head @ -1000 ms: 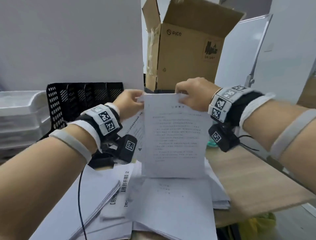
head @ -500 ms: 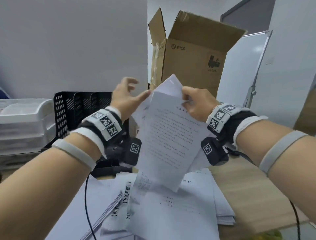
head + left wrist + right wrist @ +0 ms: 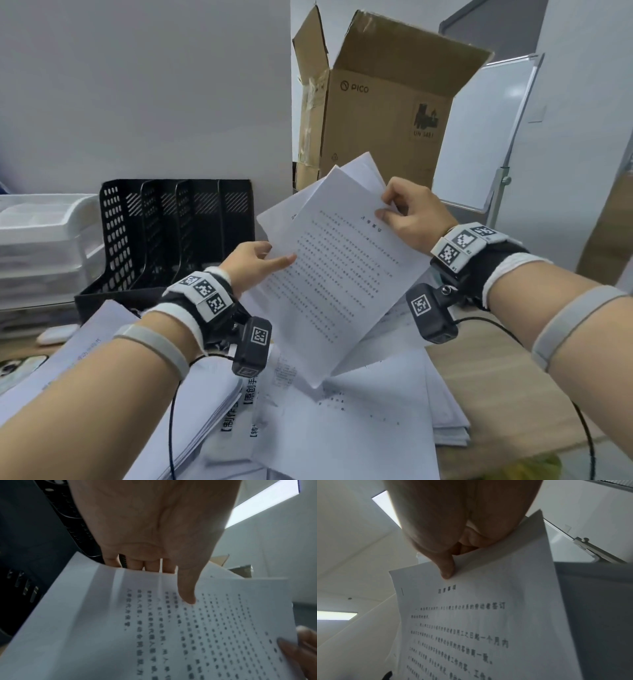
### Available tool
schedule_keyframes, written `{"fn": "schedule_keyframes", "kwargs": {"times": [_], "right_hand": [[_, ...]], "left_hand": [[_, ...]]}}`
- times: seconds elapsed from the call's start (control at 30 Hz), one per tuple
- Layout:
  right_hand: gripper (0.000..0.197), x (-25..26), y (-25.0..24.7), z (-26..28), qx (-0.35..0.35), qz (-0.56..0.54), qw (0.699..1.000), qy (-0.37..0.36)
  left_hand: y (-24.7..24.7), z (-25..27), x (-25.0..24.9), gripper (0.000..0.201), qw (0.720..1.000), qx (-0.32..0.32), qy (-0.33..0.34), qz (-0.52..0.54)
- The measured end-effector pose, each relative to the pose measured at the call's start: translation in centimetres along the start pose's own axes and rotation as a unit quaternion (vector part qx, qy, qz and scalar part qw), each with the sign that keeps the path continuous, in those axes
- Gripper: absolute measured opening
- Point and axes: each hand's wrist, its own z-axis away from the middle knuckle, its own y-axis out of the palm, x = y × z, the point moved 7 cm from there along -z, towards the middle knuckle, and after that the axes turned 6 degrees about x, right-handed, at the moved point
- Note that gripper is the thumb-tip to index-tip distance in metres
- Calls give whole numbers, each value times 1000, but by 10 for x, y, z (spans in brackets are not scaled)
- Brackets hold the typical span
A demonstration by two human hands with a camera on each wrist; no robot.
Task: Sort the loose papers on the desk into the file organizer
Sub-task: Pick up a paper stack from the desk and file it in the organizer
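Note:
A thin set of printed sheets (image 3: pixel 339 274) is held tilted in the air above the desk, its top turned toward the upper right. My right hand (image 3: pixel 407 216) pinches the top edge, thumb on the printed face (image 3: pixel 447 569). My left hand (image 3: pixel 260 263) grips the left edge, thumb on top (image 3: pixel 187 593) and fingers behind the sheets (image 3: pixel 205 628). The black mesh file organizer (image 3: pixel 164 236) stands upright at the back left, its slots facing me. Loose papers (image 3: pixel 342 421) lie piled on the desk below my hands.
An open cardboard box (image 3: pixel 383 102) stands behind the papers. White stacked trays (image 3: pixel 44 240) sit left of the organizer. A whiteboard on a stand (image 3: pixel 479 137) is at the right. The wooden desk (image 3: pixel 496 383) shows bare wood at the right. A wrist cable (image 3: pixel 173 428) hangs over the papers.
The sheets have tilted clockwise and moved up and right. My left hand let go of the top corner, opened briefly, and now grips the left edge lower down.

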Motion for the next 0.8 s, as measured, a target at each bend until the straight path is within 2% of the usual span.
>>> {"fn": "schedule_keyframes", "kwargs": {"times": [0.2,0.33,0.4,0.47,0.53,0.67,0.8], "right_hand": [[10,-21,-3,7,4,-97,994,54],[20,-49,-12,16,-45,-200,972,113],[5,-61,-9,21,-61,-242,960,127],[24,-74,0,27,-65,-290,943,153],[31,-74,9,32,-76,-329,926,167],[27,-65,33,36,-76,-355,912,191],[20,-52,53,37,-81,-406,889,195]], "left_hand": [[-3,-3,12,24,998,-35,15,43],[-13,1,29,21,992,-63,9,106],[-13,5,40,21,985,-62,-5,159],[-6,8,49,19,977,-52,-19,206],[5,12,53,21,970,-43,-28,236],[26,13,49,31,964,-42,-25,263],[40,7,42,23,973,-42,-11,225]]}}
